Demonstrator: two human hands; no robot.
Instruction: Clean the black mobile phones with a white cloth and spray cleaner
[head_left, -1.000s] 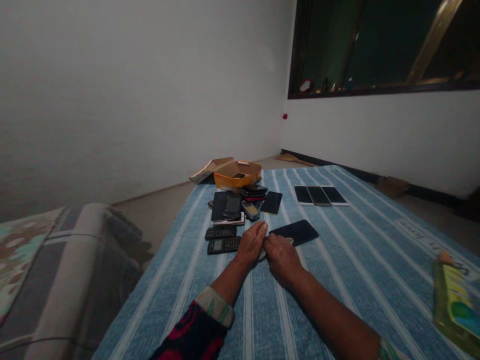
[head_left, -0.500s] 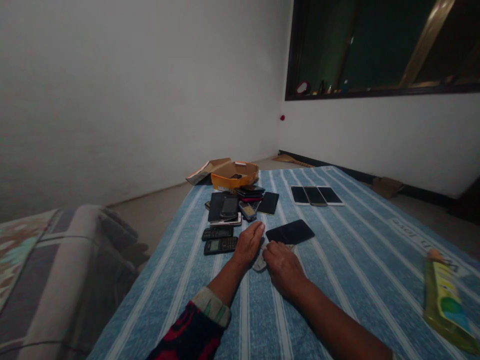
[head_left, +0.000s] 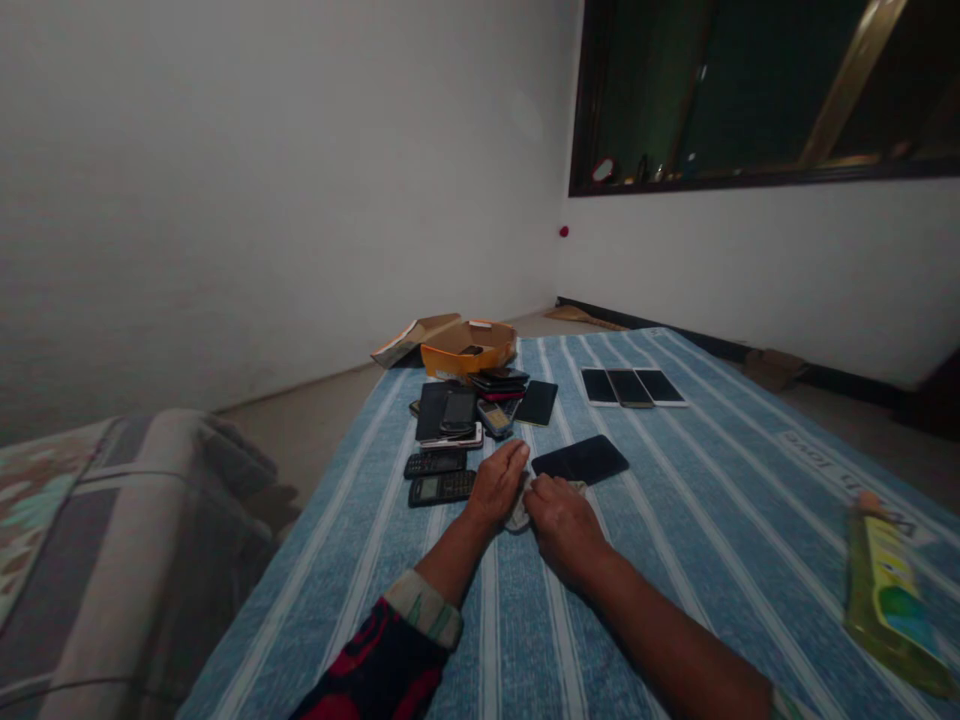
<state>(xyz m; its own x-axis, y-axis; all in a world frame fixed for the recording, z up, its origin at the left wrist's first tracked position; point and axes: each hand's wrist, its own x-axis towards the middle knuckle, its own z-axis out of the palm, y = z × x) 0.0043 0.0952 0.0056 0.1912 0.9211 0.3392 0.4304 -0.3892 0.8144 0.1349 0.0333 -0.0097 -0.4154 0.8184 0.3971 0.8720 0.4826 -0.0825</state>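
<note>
My left hand [head_left: 498, 484] rests on the bed cover, its fingers pressed together along a small pale grey thing that is mostly hidden. Beside it my right hand [head_left: 564, 518] is closed in a pinch, fingertips meeting the left hand. A light grey cloth [head_left: 517, 518] shows between the hands and peeks out past the right knuckles. Just beyond lies a dark smartphone [head_left: 581, 460], screen up. To the left of my left hand are a keypad phone with a small screen [head_left: 442, 488] and another black keypad phone [head_left: 435, 463].
Several phones lie piled behind the hands, among them a grey keypad phone [head_left: 495, 418]. An orange cardboard box [head_left: 469, 352] stands at the far end. Smartphones in a row [head_left: 630, 388] lie back right. A yellow-green bottle [head_left: 892, 600] lies on the striped cover [head_left: 675, 620] at right.
The hands stay in nearly the same spot, with the right hand shifted slightly. More of the grey cloth shows between them. The other phones have not moved.
</note>
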